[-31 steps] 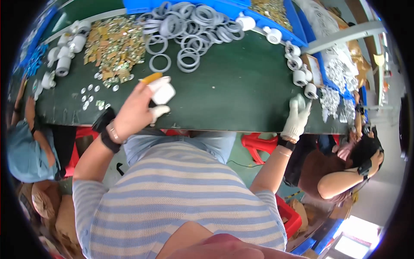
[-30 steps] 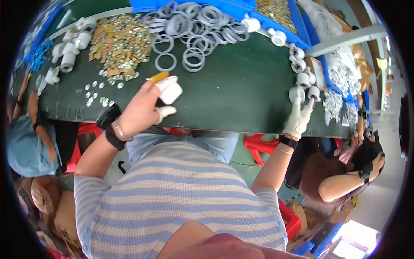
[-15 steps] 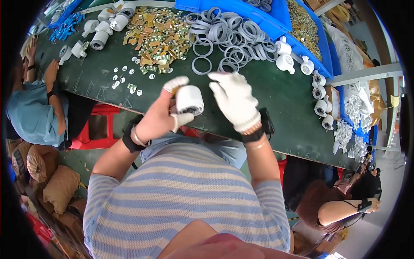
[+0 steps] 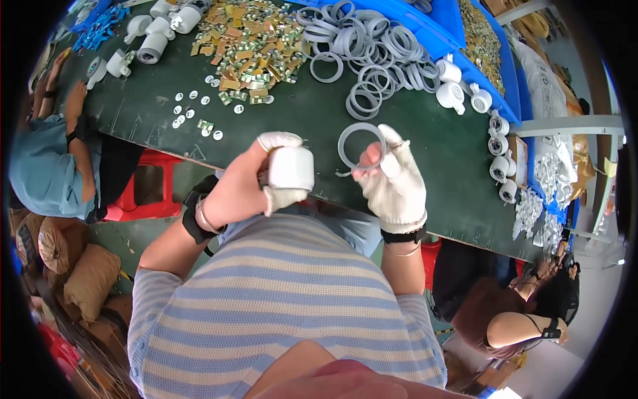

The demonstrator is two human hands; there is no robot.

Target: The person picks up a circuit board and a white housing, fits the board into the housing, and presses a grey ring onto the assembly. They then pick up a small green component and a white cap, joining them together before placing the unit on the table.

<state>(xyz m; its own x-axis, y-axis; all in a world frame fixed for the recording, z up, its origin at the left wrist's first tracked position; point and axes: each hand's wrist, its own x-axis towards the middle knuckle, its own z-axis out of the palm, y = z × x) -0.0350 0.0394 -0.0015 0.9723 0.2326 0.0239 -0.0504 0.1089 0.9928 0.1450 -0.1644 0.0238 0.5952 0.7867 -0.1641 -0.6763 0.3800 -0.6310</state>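
Near the table's front edge, my left hand [image 4: 247, 174] grips a white cylindrical housing [image 4: 292, 167] between thumb and fingers. To its right, my right hand [image 4: 393, 183] pinches a grey ring [image 4: 343, 147], held up over the table and apart from the housing. White gloves with bare fingertips partly cover both hands. Beyond the right hand lies a heap of similar grey rings [image 4: 372, 43]. Small circuit boards [image 4: 249, 50] are piled left of the rings. Several small round white discs [image 4: 205, 100] lie scattered before the boards.
More white housings stand at the far left [image 4: 154, 46] and along the right side [image 4: 497, 145]. Blue bins [image 4: 432, 26] line the far edge. Clear plastic pieces [image 4: 528, 211] lie at the right. Co-workers sit on the left [image 4: 50, 166] and right [image 4: 485, 312].
My right hand has come back from near the ring heap with a grey ring in its fingers. My left hand has turned the housing so its open end no longer shows.
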